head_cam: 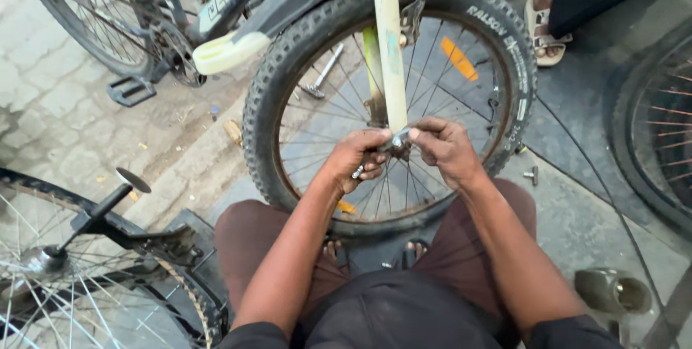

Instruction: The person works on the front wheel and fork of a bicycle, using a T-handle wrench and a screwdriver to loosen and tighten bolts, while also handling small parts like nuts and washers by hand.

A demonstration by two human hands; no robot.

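Both forearms are stretched forward toward twelve o'clock, the left hand (358, 156) and right hand (445, 149) curled with fingertips met.

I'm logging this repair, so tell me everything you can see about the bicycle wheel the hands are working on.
The wheel stands upright, mounted in a pale yellow-green fork. Its black knobby tyre looks worn and dusty, around a rusty-looking rim with thin metal spokes and an orange reflector. The left hand and right hand meet at the hub, gripping small metal parts at the axle; exactly what they are cannot be told. The tyre's bottom sits between the person's knees.
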